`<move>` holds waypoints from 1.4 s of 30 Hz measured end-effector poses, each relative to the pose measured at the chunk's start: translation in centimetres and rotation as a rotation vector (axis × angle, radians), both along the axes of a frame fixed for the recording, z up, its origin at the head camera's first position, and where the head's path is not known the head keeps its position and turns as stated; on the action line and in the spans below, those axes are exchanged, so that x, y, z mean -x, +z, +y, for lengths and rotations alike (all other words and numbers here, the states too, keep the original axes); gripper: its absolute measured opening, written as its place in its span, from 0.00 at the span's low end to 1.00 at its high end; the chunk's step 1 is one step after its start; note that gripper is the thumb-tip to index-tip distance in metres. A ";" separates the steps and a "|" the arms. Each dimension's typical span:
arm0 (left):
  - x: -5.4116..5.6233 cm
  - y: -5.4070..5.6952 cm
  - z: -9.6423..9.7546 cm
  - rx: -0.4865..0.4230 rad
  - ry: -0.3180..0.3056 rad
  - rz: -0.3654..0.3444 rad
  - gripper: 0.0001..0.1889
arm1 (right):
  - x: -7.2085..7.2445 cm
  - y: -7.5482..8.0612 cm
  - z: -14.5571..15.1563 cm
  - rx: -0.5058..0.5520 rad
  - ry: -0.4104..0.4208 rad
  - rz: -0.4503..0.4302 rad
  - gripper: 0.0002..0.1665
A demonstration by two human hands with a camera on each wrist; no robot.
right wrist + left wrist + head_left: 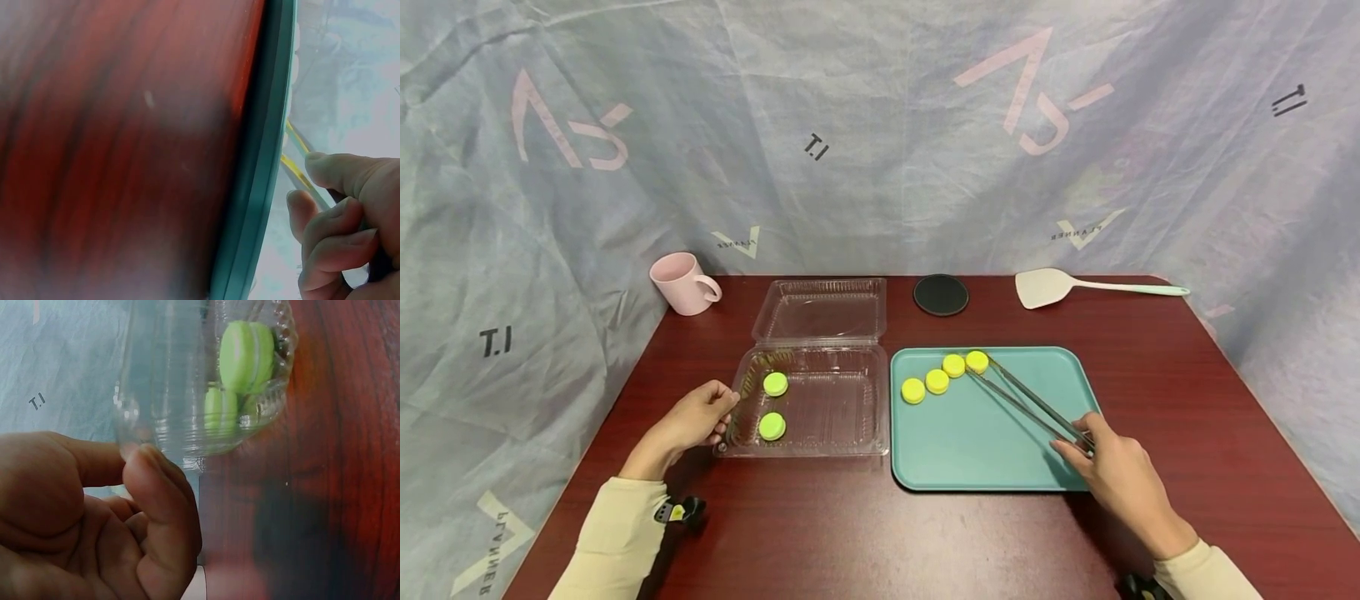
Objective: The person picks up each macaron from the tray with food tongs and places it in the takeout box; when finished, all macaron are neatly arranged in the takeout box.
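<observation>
My right hand (1108, 467) grips metal tongs (1026, 402) over a teal tray (985, 450); the tips reach the rightmost of several yellow macarons (977, 362) lined up at the tray's far left. In the right wrist view curled fingers (331, 231) hold the tong arms beside the tray rim (262, 162). My left hand (696, 417) holds the left edge of an open clear plastic clamshell box (820, 417) with two green macarons (772, 405) inside. The left wrist view shows my thumb (162, 506) at the box wall (162, 381) and the green macarons (245, 356) behind it.
A pink mug (681, 283) stands at the back left of the dark red table (850, 525). Behind the tray lie a black round coaster (941, 295) and a white spatula (1075, 287). A grey cloth backdrop hangs all around.
</observation>
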State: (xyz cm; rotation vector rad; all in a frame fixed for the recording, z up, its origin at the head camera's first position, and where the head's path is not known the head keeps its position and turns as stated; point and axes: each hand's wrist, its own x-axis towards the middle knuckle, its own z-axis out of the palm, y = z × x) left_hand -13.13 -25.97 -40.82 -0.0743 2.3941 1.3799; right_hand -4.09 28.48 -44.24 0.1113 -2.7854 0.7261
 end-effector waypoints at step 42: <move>0.3 0.0 0.2 -0.016 0.009 0.003 0.10 | 1.6 2.1 -0.6 -0.026 0.006 0.024 0.19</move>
